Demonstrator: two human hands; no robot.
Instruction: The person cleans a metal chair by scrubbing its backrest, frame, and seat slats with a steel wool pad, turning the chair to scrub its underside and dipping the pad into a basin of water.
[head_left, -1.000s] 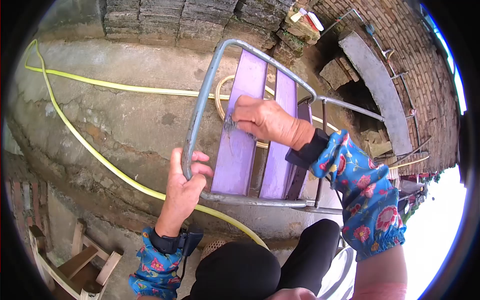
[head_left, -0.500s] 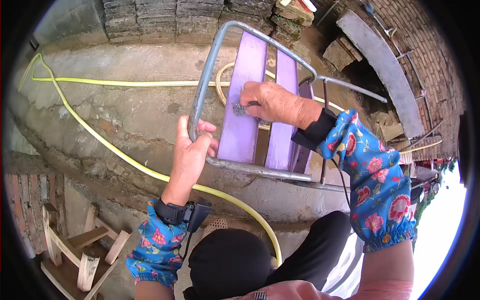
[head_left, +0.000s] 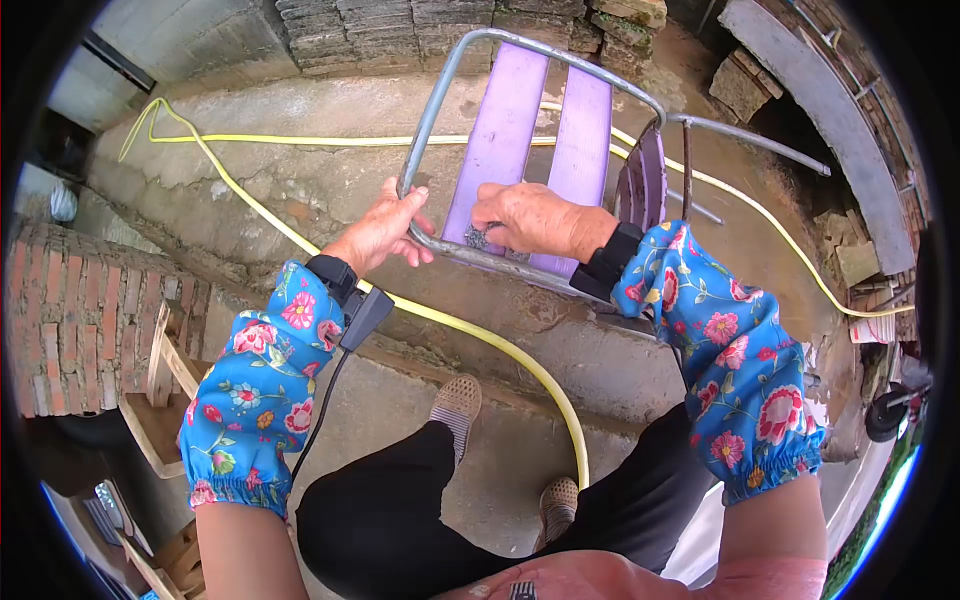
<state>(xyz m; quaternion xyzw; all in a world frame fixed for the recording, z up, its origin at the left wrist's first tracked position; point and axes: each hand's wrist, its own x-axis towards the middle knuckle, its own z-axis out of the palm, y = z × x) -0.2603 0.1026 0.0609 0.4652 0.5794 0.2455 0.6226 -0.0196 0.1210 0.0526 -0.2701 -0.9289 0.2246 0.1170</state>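
Head view. A person's 2 bare hands work at a chair with a grey tubular frame (head_left: 430,110), located ahead of the knees in the upper middle of the view. The left hand (head_left: 385,228) is at the frame's near left corner, its fingers curled loosely about the tube. The right hand (head_left: 545,220) has its fingers bunched on a grey scouring wad (head_left: 476,238), which meets the near end of the left purple slat (head_left: 508,110), close to the frame's lower bar. The right purple slat (head_left: 582,120) lies alongside, partly beneath the right hand, with no wad on it.

Progress: contact is at 1 slat only, and that slat's far part lies bare of the hand. Both slats look purple and largely even; how much rubbing is done, or what residue is left, cannot be told at this scale.

Surroundings: a yellow hose (head_left: 500,345) runs across the concrete ground (head_left: 300,180) behind and before the chair; 2 woven shoes (head_left: 458,397) stand below.
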